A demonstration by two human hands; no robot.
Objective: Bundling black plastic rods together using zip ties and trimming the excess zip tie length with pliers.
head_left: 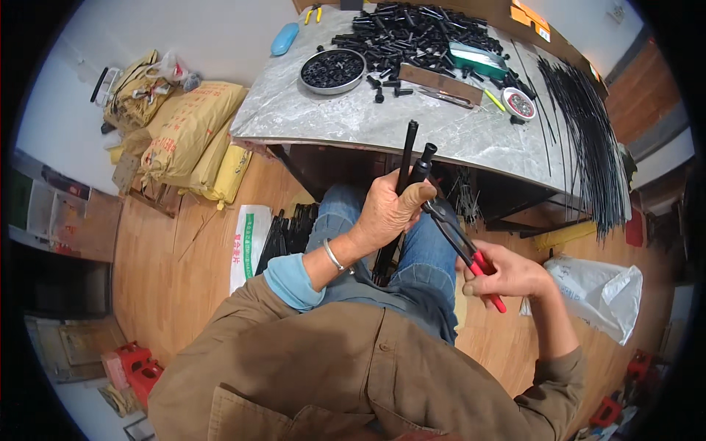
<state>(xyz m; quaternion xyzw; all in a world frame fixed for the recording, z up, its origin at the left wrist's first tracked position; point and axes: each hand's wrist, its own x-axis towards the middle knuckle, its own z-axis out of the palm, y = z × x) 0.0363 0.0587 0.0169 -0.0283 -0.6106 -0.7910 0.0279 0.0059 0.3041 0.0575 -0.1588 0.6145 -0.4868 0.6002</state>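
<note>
Upright in my left hand (387, 209), above my knees, are a slim black rod (408, 154) and a thicker black tube (422, 167) with a stepped end. The fingers are wrapped round them and the thumb lies across the tube. My right hand (511, 272) is closed on the red grips of a pair of long-nosed pliers (457, 246). The dark jaws reach up to the tube beside my left thumb. Whether they grip it is hidden by my left hand.
A grey marble-patterned table (294, 121) stands ahead. On it lie a heap of short black tubes (415, 37), a round tin of small black parts (332, 71) and long black rods (588, 140). Sacks (195, 125) are stacked at left; a white bag (599, 290) lies at right.
</note>
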